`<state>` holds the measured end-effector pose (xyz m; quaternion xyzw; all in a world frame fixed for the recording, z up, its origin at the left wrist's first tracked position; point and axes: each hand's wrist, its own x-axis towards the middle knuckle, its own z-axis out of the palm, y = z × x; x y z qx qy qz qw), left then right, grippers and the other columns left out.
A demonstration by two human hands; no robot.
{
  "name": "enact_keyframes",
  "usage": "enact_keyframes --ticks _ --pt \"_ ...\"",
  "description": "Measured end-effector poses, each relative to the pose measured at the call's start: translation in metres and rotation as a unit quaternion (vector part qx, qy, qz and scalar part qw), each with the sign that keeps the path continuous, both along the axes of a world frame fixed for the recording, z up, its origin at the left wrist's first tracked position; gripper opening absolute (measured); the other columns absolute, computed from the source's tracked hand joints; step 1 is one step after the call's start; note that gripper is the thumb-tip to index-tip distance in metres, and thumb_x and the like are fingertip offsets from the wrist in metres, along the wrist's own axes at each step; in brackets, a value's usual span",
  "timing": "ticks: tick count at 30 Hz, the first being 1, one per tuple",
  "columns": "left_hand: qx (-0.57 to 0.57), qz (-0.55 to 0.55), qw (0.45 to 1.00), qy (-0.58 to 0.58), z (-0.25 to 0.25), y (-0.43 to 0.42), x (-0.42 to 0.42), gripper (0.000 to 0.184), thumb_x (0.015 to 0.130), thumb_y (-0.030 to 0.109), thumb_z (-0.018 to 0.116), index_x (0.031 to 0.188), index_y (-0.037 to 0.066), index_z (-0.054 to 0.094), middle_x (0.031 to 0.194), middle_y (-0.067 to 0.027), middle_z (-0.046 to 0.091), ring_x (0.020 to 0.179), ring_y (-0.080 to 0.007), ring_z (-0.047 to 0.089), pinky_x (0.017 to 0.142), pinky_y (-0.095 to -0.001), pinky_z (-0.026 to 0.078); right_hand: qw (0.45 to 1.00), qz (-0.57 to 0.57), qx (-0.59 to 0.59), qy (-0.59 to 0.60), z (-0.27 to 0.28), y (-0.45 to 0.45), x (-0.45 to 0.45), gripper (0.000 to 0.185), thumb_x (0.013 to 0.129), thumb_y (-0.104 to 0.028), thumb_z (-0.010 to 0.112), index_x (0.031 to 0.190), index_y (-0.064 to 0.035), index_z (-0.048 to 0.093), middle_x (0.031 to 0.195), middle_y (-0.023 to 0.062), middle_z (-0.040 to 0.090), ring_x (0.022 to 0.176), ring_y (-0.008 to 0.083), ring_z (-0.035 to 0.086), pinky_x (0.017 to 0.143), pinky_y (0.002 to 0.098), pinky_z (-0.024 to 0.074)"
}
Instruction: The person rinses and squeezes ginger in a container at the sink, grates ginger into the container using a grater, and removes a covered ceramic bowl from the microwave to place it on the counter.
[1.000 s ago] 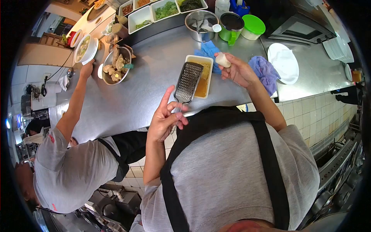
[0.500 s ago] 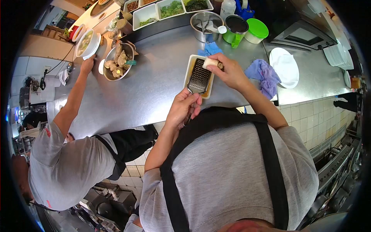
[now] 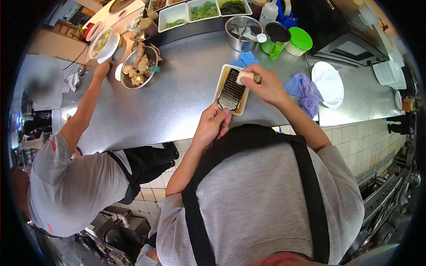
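Note:
My left hand (image 3: 213, 125) is closed around the handle end of a flat metal grater (image 3: 230, 91). The grater rests slanted over a shallow white rectangular tray (image 3: 218, 84) that has yellowish-brown stuff in it. Pinched in my right hand (image 3: 265, 85) is a pale peeled piece of ginger (image 3: 244, 78), against the upper right part of the grating face. Its rough cut end points to the right. Off to the left, a steel bowl (image 3: 153, 57) holds knobbly ginger roots (image 3: 141, 64) and something with a teal handle.
A co-worker's hand (image 3: 103, 68) touches a white bowl of food (image 3: 101, 44) at left. Behind the tray are a blue cloth (image 3: 245, 59), a steel pot (image 3: 243, 44), a green-handled jug (image 3: 274, 44) and a green-lidded tub (image 3: 300, 39). A purple towel (image 3: 304, 92) and white plate (image 3: 327, 84) lie right.
The ginger in my right hand has moved slightly down along the grater. My left hand keeps its hold. The view has shifted a little, and a blurry pale shape now shows at far left.

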<state>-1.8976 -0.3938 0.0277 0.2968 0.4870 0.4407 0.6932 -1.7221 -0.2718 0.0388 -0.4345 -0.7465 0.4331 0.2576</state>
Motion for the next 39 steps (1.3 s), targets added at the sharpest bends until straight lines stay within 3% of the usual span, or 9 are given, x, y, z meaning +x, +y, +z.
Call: enact_keyframes --ticks 4,8,11,13,16,20,24,27,39 --pt "0.007 0.004 0.999 0.033 -0.001 0.002 0.002 0.009 0.092 0.011 0.046 0.087 0.006 0.050 0.062 0.0002 0.046 0.038 -0.0068 0.039 0.032 -0.0209 0.029 0.983 0.138 0.119 -0.037 0.002 -0.034 -0.005 0.026 0.081 -0.025 0.065 0.098 -0.0076 0.056 0.085 0.0097 0.064 0.075 0.0192 0.062 0.068 0.0320 0.0481" --pt "0.029 -0.012 0.998 0.057 -0.005 -0.001 -0.001 0.009 0.093 0.013 0.046 0.088 0.006 0.050 0.062 0.0004 0.046 0.038 -0.0061 0.039 0.032 -0.0205 0.028 0.997 -0.035 0.044 -0.049 -0.006 0.005 0.003 0.027 0.082 -0.027 0.064 0.099 -0.0072 0.055 0.081 0.0090 0.062 0.076 0.0190 0.061 0.068 0.0326 0.0481" --pt "0.015 -0.007 0.998 0.061 0.003 -0.004 -0.001 0.016 0.094 0.021 0.045 0.088 0.007 0.049 0.061 0.0002 0.047 0.038 -0.0054 0.039 0.032 -0.0198 0.028 0.995 0.008 0.099 0.015 -0.009 -0.004 0.004 0.027 0.083 -0.030 0.062 0.100 -0.0099 0.055 0.073 0.0100 0.062 0.063 0.0250 0.062 0.054 0.0349 0.0468" --pt "0.008 0.009 0.999 0.040 0.013 -0.002 -0.002 0.024 0.096 0.030 0.043 0.086 0.008 0.048 0.060 -0.0003 0.048 0.038 -0.0049 0.039 0.032 -0.0195 0.027 0.991 -0.012 -0.058 0.118 -0.015 0.000 0.013 0.025 0.085 -0.028 0.059 0.102 -0.0105 0.055 0.072 0.0059 0.059 0.058 0.0187 0.056 0.051 0.0318 0.0434" --pt "0.015 0.021 0.998 0.054 0.017 -0.007 -0.005 0.052 0.094 0.048 0.036 0.126 0.008 0.047 0.059 -0.0033 0.053 0.037 -0.0049 0.038 0.033 -0.0191 0.029 0.912 -0.036 -0.231 0.337 -0.010 0.006 0.019 0.025 0.089 -0.025 0.054 0.110 -0.0105 0.052 0.072 -0.0004 0.051 0.053 0.0086 0.043 0.046 0.0241 0.0350" --pt "0.030 0.015 0.999 -0.003 0.017 -0.007 -0.002 0.052 0.093 0.029 0.049 0.137 0.007 0.032 0.064 -0.0039 0.056 0.037 -0.0047 0.037 0.035 -0.0185 0.031 0.823 -0.087 -0.330 0.454 0.004 0.004 0.024 0.032 0.090 -0.024 0.052 0.118 -0.0079 0.043 0.071 0.0006 0.047 0.054 0.0081 0.042 0.046 0.0218 0.0353" --pt "0.034 -0.007 0.997 -0.065 0.004 -0.003 -0.005 0.035 0.089 0.013 0.054 0.123 0.005 0.045 0.068 -0.0033 0.056 0.038 -0.0040 0.036 0.035 -0.0183 0.031 0.918 -0.072 -0.208 0.329 -0.018 0.016 0.031 0.028 0.089 -0.024 0.055 0.112 -0.0096 0.048 0.078 0.0022 0.053 0.056 0.0116 0.047 0.049 0.0287 0.0415" --pt "0.011 0.020 0.997 -0.067 0.003 -0.002 0.002 0.018 0.090 0.013 0.052 0.106 0.006 0.049 0.066 -0.0017 0.053 0.039 -0.0038 0.037 0.035 -0.0178 0.031 0.983 0.028 0.148 0.103 -0.021 -0.016 0.011 0.025 0.086 -0.025 0.060 0.104 -0.0083 0.053 0.083 0.0060 0.060 0.060 0.0172 0.056 0.051 0.0305 0.0458" --pt "0.005 -0.021 0.999 -0.040 -0.001 -0.002 0.005 0.007 0.092 0.012 0.047 0.097 0.007 0.049 0.063 0.0011 0.047 0.040 -0.0040 0.036 0.035 -0.0181 0.027 0.991 0.034 0.120 -0.055 -0.012 -0.018 -0.011 0.029 0.082 -0.030 0.063 0.097 -0.0069 0.053 0.078 0.0156 0.063 0.069 0.0299 0.064 0.061 0.0371 0.0486"
